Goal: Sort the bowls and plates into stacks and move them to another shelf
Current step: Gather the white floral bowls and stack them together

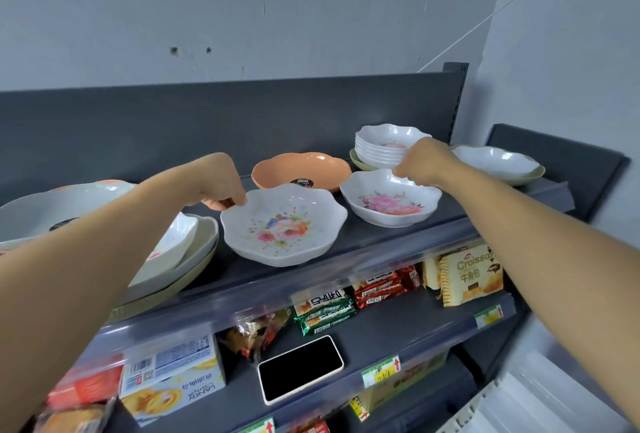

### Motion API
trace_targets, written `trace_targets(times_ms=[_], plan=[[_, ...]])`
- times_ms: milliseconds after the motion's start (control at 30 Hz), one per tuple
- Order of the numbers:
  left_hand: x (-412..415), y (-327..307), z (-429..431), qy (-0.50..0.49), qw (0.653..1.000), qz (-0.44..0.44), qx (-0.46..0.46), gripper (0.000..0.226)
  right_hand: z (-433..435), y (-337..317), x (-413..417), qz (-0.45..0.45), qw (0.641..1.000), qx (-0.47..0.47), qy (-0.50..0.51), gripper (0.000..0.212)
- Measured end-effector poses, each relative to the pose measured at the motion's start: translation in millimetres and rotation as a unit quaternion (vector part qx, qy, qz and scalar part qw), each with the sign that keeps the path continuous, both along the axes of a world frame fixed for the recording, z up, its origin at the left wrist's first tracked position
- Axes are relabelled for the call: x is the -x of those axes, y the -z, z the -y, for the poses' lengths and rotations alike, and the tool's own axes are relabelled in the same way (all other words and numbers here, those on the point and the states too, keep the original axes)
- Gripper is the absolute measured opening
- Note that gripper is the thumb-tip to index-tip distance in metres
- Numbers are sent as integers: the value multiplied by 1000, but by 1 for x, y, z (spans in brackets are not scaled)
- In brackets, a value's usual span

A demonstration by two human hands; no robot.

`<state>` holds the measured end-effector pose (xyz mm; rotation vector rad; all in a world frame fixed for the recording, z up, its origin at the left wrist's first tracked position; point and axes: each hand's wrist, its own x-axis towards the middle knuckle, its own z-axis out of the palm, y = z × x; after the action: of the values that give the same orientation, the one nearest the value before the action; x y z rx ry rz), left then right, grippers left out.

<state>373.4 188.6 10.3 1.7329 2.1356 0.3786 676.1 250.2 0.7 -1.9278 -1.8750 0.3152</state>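
On the dark grey top shelf (pixel 346 245), my left hand (pixel 220 178) pinches the far-left rim of a white floral bowl (pixel 284 225). My right hand (pixel 427 161) pinches the far rim of a second white floral bowl (pixel 391 202). Behind that bowl stands a stack of several white bowls (pixel 384 145) on a pale green plate. An orange bowl (pixel 301 169) sits between the two hands at the back. At the left, plates and a bowl lie stacked (pixel 194 245), partly hidden by my left arm. A white bowl on a green plate (pixel 498 164) sits at the far right.
The shelf below holds snack packs, a Croissant bag (pixel 471 273), a cookie box (pixel 173 373) and a phone lying face up (pixel 301 368). A clear plastic lip runs along the top shelf's front edge. Grey wall stands behind, white wall to the right.
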Motion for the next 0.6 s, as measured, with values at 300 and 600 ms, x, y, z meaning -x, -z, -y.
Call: trace_targets(times_ms=[300, 600], plan=[[-24, -47, 4, -32, 990, 117, -74, 11, -15, -12, -65, -12, 993, -59, 98, 33], [-132, -43, -38, -35, 980, 180, -80, 19, -43, -13, -138, -48, 985, -58, 153, 21]])
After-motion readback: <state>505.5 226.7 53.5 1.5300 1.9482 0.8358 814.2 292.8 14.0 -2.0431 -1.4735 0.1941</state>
